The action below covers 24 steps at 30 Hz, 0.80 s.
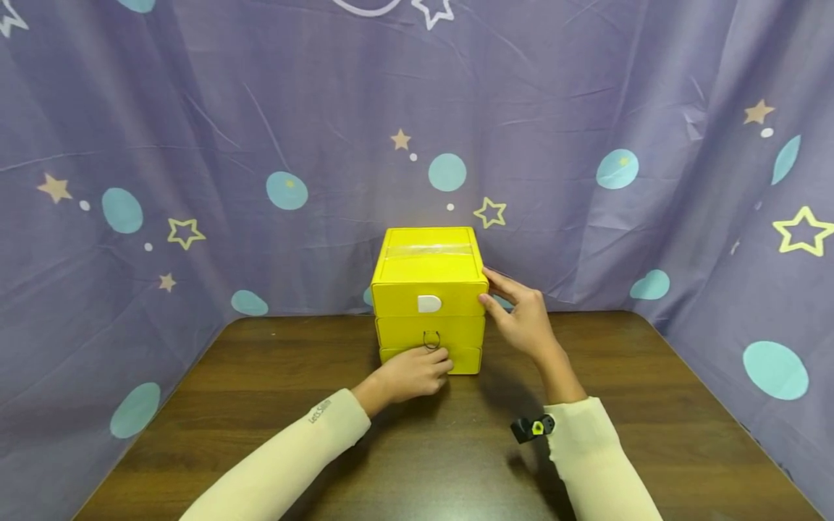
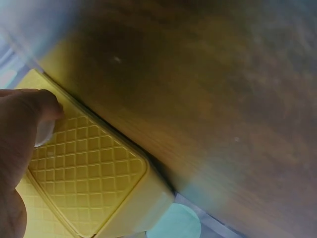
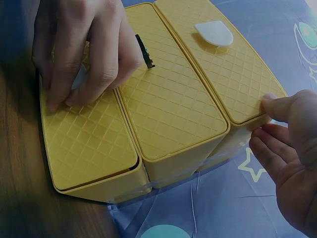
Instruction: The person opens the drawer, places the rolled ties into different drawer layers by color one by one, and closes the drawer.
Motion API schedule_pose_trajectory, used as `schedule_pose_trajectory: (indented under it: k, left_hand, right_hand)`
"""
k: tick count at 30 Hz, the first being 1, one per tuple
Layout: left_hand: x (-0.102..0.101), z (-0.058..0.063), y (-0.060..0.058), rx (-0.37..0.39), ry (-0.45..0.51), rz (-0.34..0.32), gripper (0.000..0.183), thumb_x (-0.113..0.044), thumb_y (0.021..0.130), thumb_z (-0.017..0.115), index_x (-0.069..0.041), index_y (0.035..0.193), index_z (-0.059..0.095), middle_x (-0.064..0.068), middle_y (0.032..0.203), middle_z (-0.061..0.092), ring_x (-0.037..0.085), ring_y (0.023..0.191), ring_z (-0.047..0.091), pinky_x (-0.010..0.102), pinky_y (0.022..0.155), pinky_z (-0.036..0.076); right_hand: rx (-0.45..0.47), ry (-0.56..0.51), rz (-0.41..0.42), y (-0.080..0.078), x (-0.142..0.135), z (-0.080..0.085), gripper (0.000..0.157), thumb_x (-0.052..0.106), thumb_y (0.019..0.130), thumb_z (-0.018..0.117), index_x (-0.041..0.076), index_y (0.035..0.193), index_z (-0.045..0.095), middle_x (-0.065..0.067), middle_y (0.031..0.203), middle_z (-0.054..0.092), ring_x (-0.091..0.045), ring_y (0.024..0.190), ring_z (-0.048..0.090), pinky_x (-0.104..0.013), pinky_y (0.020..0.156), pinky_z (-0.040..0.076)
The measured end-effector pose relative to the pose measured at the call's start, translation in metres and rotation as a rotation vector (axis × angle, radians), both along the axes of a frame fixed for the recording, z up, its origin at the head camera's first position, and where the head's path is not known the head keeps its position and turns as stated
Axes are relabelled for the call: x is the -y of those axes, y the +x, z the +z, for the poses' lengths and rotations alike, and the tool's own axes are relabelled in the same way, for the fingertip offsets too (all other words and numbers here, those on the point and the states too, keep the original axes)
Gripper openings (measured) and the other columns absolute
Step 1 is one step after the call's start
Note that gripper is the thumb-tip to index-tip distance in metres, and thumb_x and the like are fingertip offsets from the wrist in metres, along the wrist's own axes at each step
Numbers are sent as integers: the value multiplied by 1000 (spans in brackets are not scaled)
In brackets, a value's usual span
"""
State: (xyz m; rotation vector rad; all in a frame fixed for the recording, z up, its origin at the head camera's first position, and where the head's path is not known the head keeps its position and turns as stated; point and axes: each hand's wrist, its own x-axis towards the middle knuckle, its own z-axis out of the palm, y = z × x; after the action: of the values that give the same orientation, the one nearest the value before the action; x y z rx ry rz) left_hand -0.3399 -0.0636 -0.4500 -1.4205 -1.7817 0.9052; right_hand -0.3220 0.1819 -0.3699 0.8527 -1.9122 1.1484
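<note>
A yellow three-drawer box (image 1: pixel 430 299) with a quilted front stands at the back of the table. My left hand (image 1: pixel 415 373) is at the bottom drawer (image 3: pixel 94 153), its fingers curled over that drawer's white pull tab (image 2: pixel 45 132). A thin dark gap shows along one corner of this drawer in the right wrist view. My right hand (image 1: pixel 524 318) rests on the box's right side by the top drawer (image 3: pixel 237 74). Its thumb touches the front edge, while the other fingers lie fairly straight along the side.
The top drawer carries a white tab (image 1: pixel 428 304); the middle one has a dark ring-like pull (image 1: pixel 431 339). Clear tape (image 1: pixel 430 250) crosses the box's top. Behind the brown wooden table (image 1: pixel 456 463) hangs a purple curtain (image 1: pixel 541 94) with stars and dots.
</note>
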Motion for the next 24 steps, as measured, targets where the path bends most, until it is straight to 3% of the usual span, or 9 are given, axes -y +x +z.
schedule_pose_trajectory:
  k: [7,13,20,24]
  left_hand:
    - [-7,3,11,98,15,66,8,-31,98,68,-28,100,75,-5,108,59,18,107,51,27,89,49]
    - [-22,8,19,216,105,52,11,-31,97,65,-23,96,72,-5,100,59,17,97,52,28,81,49]
    - [-24,19,31,370,219,115,13,-35,94,71,-22,94,71,-5,95,59,17,91,55,28,75,48]
    - [-17,33,41,467,335,172,15,-35,94,73,-21,97,72,-5,93,58,18,89,56,30,74,48]
  right_hand:
    - [-27,-19,-19,-15,-10,-14,46,-1,90,76,-4,135,64,-19,129,68,-34,104,73,-46,89,60]
    - [-63,-71,-147,-11,-23,-18,30,5,97,69,-3,127,70,-16,117,74,-32,96,74,-49,84,61]
    - [76,56,-296,2,-36,-30,31,15,103,64,-6,124,69,-21,113,74,-35,97,73,-49,80,62]
    - [172,185,-367,12,-40,-35,35,20,102,65,-3,129,68,-21,120,71,-38,109,69,-54,90,58]
